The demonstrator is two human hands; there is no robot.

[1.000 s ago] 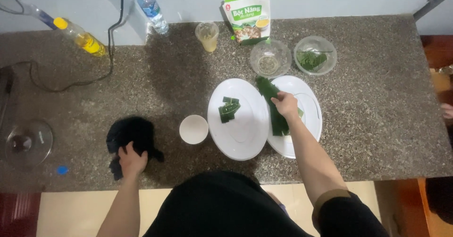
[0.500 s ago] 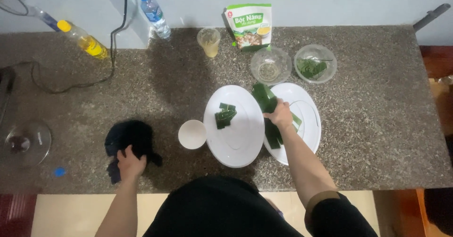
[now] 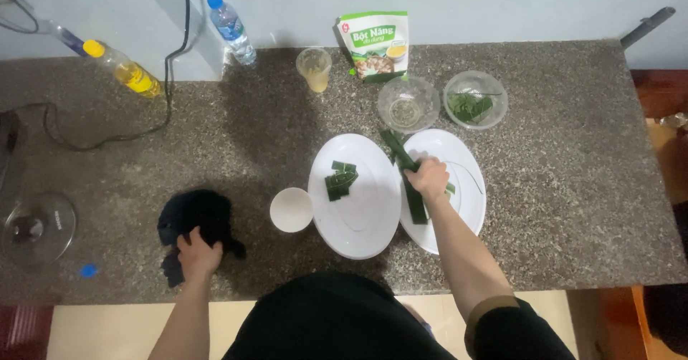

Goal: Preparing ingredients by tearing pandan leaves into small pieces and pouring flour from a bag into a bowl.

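The speckled stone worktop (image 3: 573, 188) carries two white plates side by side. On the right plate (image 3: 469, 188) the right hand (image 3: 428, 177) is closed around a long green leaf strip (image 3: 408, 181), which lies across this plate's left edge. The left plate (image 3: 358, 209) has small cut leaf pieces (image 3: 340, 181). The left hand (image 3: 197, 254) grips a black cloth (image 3: 197, 217), near a small white cup (image 3: 291, 209).

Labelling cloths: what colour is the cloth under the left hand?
Black. The cloth lies bunched on the speckled counter under the left hand, in the head view.
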